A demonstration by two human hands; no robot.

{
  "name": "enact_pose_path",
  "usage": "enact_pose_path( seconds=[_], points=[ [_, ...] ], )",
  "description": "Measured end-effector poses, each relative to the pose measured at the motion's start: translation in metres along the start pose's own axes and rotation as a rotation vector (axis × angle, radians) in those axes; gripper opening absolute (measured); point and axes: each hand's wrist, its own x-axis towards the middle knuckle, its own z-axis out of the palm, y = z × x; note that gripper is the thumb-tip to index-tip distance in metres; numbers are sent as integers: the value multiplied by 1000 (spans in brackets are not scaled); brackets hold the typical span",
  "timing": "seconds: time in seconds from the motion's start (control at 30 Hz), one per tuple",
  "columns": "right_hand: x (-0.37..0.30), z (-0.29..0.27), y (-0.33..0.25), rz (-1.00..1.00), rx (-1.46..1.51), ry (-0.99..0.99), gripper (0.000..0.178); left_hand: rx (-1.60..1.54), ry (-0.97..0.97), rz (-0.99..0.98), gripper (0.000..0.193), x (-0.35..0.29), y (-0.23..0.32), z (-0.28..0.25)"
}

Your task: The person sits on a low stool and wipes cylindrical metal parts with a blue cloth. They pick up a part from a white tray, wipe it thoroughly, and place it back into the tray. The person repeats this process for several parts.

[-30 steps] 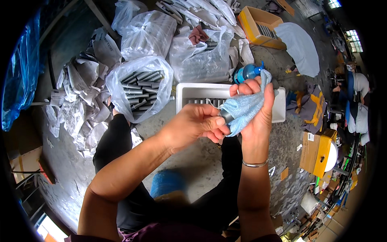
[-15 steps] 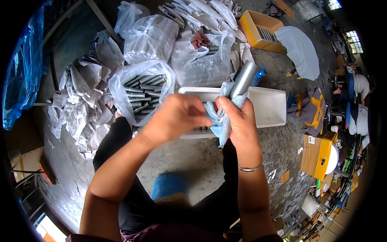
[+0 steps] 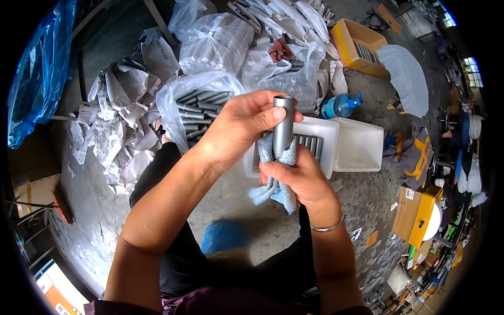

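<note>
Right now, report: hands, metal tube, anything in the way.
Left hand gripping grey metal tube near its upper end. Right hand holding light-blue cloth around its lower end. Hands partly hide white tray of tubes.

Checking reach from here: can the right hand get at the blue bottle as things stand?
Probably not straight away: the right hand is busy gripping the blue cloth around the grey tube. Otherwise, nothing visibly blocks the path to the blue bottle.
</note>
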Motion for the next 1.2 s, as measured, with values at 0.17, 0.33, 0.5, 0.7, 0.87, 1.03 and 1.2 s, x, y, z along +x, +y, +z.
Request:
enact_pose_path(
  seconds=[0.17,0.33,0.5,0.7,0.87,1.03,1.2],
  points=[
    [-2,0,2,-37,-231,81,29,-52,27,25,37,0,-1,-3],
    [-7,1,3,-152,-368,96,39,-230,-77,45,34,4,0,-8],
    [-12,-4,-1,-156,-337,69,36,-316,-108,44,36,8,-3,-7],
    [-17,-10,-2,-193,-418,122,33,-344,-141,81,41,10,-9,-7],
    [-18,-17,11,-327,-409,422,36,-382,-123,84,43,11,-7,-4],
    [-13,-35,1,-262,110,399,67,-314,-87,54,39,10,-8,-4],
    [-8,-11,-8,-352,155,128,51,-341,7,34,32,9,-14,1]
  ],
)
